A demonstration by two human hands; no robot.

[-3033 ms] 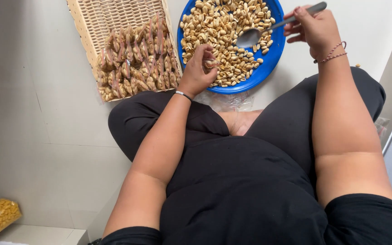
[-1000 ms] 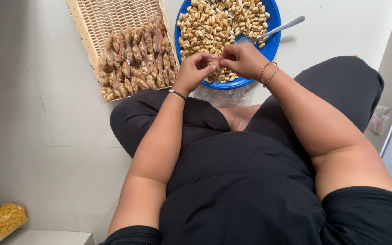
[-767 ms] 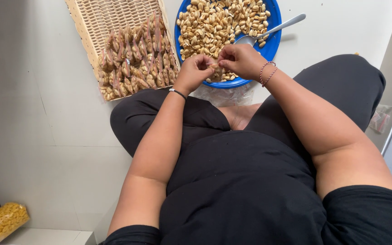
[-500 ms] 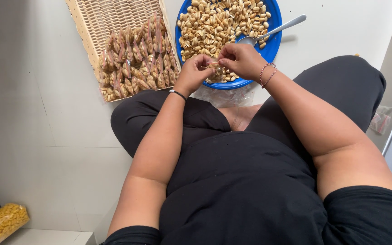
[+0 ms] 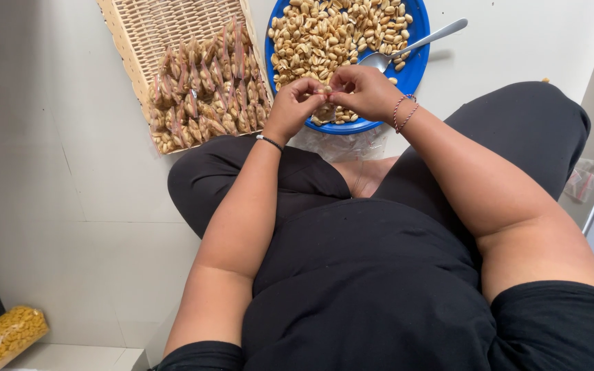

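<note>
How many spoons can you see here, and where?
1. A metal spoon lies in the blue plate of peanuts, bowl among the nuts, handle reaching over the rim toward the upper right. Others could be buried under the peanuts.

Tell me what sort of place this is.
Probably a home floor used for small-scale snack packing: pale floor tiles, a blue plate of peanuts, and a wicker tray of small filled packets.
</note>
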